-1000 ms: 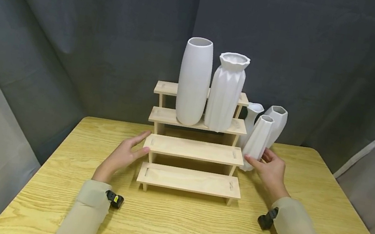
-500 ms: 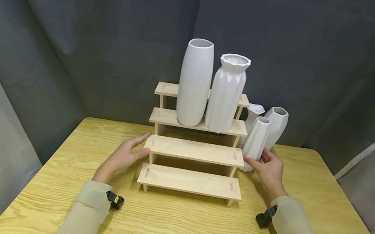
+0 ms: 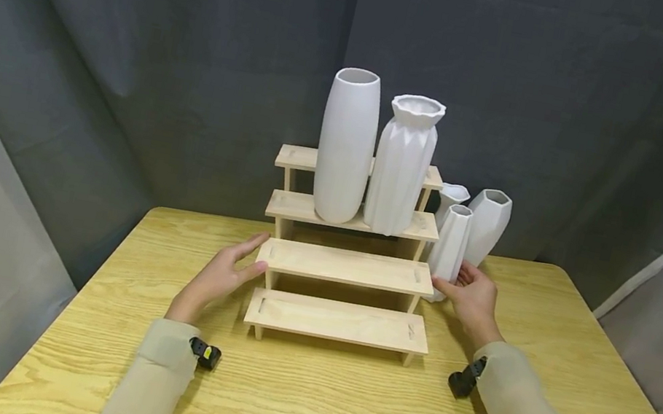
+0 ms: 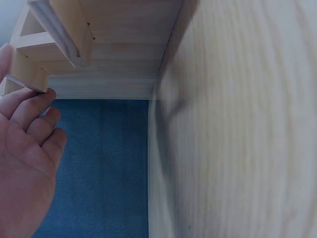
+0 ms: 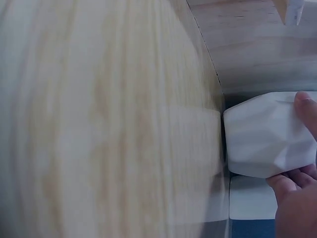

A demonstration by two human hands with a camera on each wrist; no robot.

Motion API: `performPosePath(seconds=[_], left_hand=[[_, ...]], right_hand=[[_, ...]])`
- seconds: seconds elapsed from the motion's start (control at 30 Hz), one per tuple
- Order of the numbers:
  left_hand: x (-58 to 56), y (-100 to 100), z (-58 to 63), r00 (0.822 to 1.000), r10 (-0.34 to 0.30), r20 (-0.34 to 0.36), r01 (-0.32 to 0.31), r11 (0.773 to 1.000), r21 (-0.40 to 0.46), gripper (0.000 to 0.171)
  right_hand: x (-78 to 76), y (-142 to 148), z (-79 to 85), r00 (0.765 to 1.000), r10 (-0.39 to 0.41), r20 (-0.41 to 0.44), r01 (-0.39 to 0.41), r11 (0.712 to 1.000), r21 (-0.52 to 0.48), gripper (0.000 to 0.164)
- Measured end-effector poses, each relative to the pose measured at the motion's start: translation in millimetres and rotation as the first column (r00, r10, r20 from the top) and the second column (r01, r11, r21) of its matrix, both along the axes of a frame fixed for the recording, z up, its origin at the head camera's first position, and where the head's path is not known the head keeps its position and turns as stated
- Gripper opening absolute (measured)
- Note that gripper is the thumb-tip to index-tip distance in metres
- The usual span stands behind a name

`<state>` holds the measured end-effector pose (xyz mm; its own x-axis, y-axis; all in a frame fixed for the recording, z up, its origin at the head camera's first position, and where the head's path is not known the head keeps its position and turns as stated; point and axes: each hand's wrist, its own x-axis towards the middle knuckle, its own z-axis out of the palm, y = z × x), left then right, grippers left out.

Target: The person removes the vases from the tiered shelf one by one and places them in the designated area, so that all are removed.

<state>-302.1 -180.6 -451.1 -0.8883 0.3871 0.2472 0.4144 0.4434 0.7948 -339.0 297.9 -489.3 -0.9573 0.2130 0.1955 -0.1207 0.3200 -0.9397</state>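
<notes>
In the head view a pale wooden four-step display stand [image 3: 347, 267] rises at the table's middle. My left hand [image 3: 214, 282] spans the left end of its second step from the bottom, thumb at the front corner and fingers at the back. In the left wrist view the fingers [image 4: 47, 99] touch the board's end. Beside the stand's right side, my right hand [image 3: 474, 302] pinches a slender faceted white vase [image 3: 450, 246] low on its body. Its base is partly hidden in the head view; in the right wrist view the faceted vase [image 5: 267, 136] stands close to the tabletop.
A tall smooth white vase [image 3: 346, 147] and a pleated white vase [image 3: 402, 168] stand on the upper steps. Behind the held vase are a hexagonal-mouthed vase [image 3: 490, 224] and a flared-rim vase [image 3: 452, 195], partly hidden. A dark curtain [image 3: 229, 70] hangs behind the wooden table [image 3: 323, 405].
The slender vase has swung from leaning right to nearly upright, its top moving left. My right hand has shifted slightly left with it. My left hand stays at the stand.
</notes>
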Motion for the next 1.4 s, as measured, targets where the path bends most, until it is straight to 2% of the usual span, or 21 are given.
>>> performPosePath(seconds=[0.17,0.4,0.6,0.7,0.93,1.4], left_hand=[[-0.7,0.2,-1.5,1.000,0.008,0.024,-0.008,1.000,-0.004,0.066],[-0.6,0.9,-0.3,1.000,0.001,0.004,-0.001,1.000,-0.002,0.064],[0.4,0.6,1.5,1.000,0.000,0.014,0.000,1.000,0.009,0.062],[3.2,2.2,6.3,1.000,-0.008,0.020,0.008,1.000,0.009,0.062],[22.5,9.0,34.7,0.999,-0.026,0.030,0.026,1.000,-0.003,0.060],[25.6,9.8,37.8,0.999,-0.024,0.046,0.024,1.000,0.007,0.060]], right_hand=[[0.2,1.6,0.2,1.000,0.002,0.014,-0.003,0.999,0.032,0.072],[2.6,2.8,2.6,0.999,0.043,0.005,-0.043,0.998,0.056,0.071],[1.0,1.2,2.0,0.998,0.060,0.008,-0.061,0.995,0.078,0.070],[0.6,0.9,2.4,0.998,0.060,0.007,-0.060,0.995,0.084,0.070],[0.8,0.8,4.3,1.000,0.024,0.010,-0.025,0.997,0.079,0.068],[15.7,0.3,15.8,1.000,0.012,0.016,-0.012,1.000,0.010,0.084]])
